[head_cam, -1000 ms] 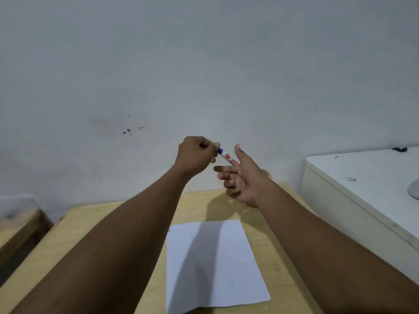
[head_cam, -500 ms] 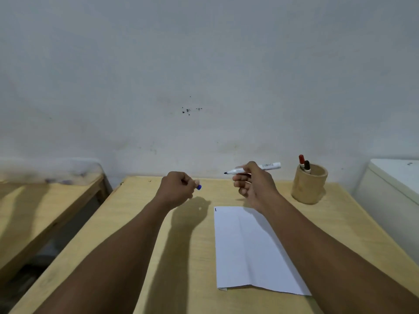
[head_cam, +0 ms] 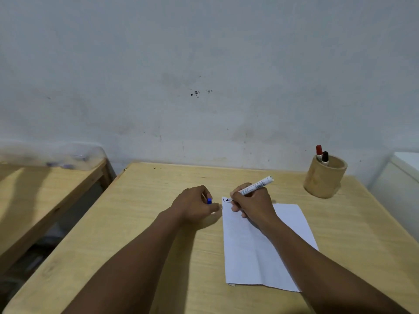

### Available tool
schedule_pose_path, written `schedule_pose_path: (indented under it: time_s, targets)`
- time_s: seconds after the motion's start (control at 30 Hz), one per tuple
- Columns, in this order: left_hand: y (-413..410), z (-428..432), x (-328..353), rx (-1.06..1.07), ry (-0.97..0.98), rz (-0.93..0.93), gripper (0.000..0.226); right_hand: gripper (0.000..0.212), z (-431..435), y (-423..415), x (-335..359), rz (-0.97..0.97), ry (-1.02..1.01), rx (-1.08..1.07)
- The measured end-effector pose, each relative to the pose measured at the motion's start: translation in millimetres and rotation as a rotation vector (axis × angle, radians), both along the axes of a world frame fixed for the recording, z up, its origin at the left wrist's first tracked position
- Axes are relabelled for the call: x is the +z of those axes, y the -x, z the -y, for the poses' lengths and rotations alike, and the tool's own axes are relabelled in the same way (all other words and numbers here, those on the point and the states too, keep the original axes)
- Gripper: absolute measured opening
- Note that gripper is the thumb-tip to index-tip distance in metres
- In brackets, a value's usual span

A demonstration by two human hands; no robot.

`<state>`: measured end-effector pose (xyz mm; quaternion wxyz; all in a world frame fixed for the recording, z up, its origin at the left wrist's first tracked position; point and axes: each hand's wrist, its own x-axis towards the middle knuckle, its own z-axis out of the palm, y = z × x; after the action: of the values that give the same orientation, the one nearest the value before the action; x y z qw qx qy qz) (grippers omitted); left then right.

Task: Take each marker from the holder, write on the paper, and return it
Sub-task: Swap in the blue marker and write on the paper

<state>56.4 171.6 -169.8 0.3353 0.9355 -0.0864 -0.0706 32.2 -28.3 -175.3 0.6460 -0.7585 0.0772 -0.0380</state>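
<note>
My right hand (head_cam: 251, 203) grips a white marker (head_cam: 255, 186) with its dark tip down on the top left corner of the white paper (head_cam: 254, 250), next to a short dark mark. My left hand (head_cam: 195, 205) rests on the wooden table (head_cam: 147, 223) just left of the paper, closed around the marker's blue cap (head_cam: 209, 201). At the table's back right stands a round wooden holder (head_cam: 324, 177). A red-capped marker (head_cam: 319, 151) and a black-capped marker (head_cam: 325, 157) stick up out of it.
A grey wall runs behind the table. A second wooden surface (head_cam: 40, 196) stands to the left across a gap. A white cabinet (head_cam: 399, 184) stands against the table's right side.
My left hand pulled the blue cap off the marker. Both hands came down from the air to the table, and the marker tip now touches the paper's top left corner.
</note>
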Motion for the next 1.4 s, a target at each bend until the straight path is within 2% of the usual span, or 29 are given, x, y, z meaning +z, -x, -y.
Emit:
schedule_pose_path:
  time_s: [0.07, 0.13, 0.23, 0.57, 0.63, 0.77, 0.83, 0.9, 1.0, 1.07, 1.2, 1.4]
  targets:
    - [0.8, 2.0, 0.9, -0.01, -0.013, -0.014, 0.069, 0.004, -0.8, 0.6, -2.2, 0.022, 0.034, -0.002]
    - [3.3, 6.2, -0.8, -0.013, -0.078, 0.021, 0.079, 0.004, -1.0, 0.7, -3.8, 0.037, 0.062, -0.002]
    - [3.8, 9.6, -3.2, -0.003, -0.123, 0.041, 0.079, 0.007, -0.9, 0.1, -6.1, 0.046, 0.099, 0.006]
    - [4.2, 10.2, 3.2, 0.01, -0.093, -0.016, 0.083, 0.008, -0.2, -4.8, -11.6, 0.02, 0.143, 0.032]
    - [2.7, 8.6, 5.4, 0.013, -0.064, -0.053, 0.074, 0.008, 0.6, -4.8, -9.1, 0.022, 0.088, 0.019]
    - [-2.8, -2.4, 9.7, 0.027, 0.056, -0.074, 0.023, 0.008, 8.6, -5.1, 8.0, -0.031, -0.292, -0.084]
    - [-5.6, -7.4, 16.4, 0.034, 0.141, -0.058, 0.013, 0.01, 17.0, -5.1, 21.2, -0.063, -0.416, -0.16]
    - [-8.8, -6.2, 28.8, 0.067, 0.343, -0.056, 0.013, 0.01, 28.3, -5.8, 38.2, -0.063, -0.517, -0.193]
    - [-12.6, 13.0, 55.4, 0.104, 0.683, -0.101, 0.02, 0.008, 49.4, -2.7, 68.3, -0.063, -0.614, -0.134]
    - [-14.5, 35.6, 71.9, 0.084, 0.822, -0.143, 0.027, 0.003, 64.0, 2.4, 86.3, -0.058, -0.659, -0.076]
    - [-18.2, 87.5, 92.1, 0.039, 0.97, -0.215, 0.035, 0.006, 88.4, 10.8, 107.9, 0.006, -0.68, -0.058]
    - [-21.8, 145.9, 98.1, -0.01, 1.054, -0.304, 0.018, 0.008, 115.5, 18.7, 115.5, 0.089, -0.641, -0.115]
